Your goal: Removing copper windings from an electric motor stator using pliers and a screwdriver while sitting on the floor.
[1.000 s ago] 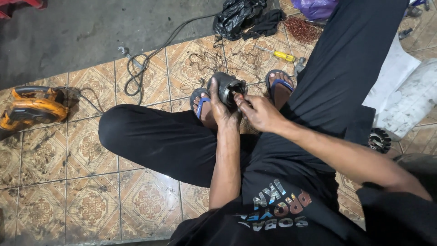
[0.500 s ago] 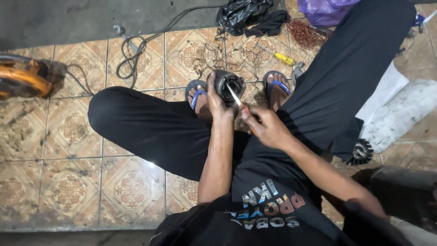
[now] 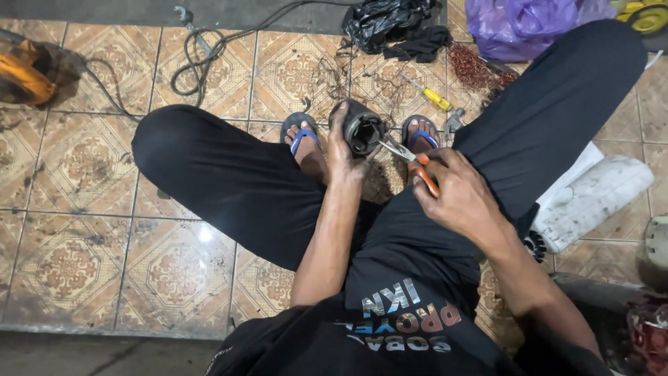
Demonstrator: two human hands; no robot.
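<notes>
L hand fingers wrapped round dark cylindrical motor housing, held above lap betw. sandalled feet. R hand fingers closed on orange-handled pliers, tips inside housing opening. Yellow screwdriver on floor nearby.

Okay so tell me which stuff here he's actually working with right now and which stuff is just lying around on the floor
In use:
- left hand gripping the dark round housing
- right hand holding orange-handled pliers, tips in the housing's opening

Lying about:
- yellow-handled screwdriver
- orange power tool and black cable
- black plastic bag
- purple bag
- copper wire tangle
- white plastic container
</notes>
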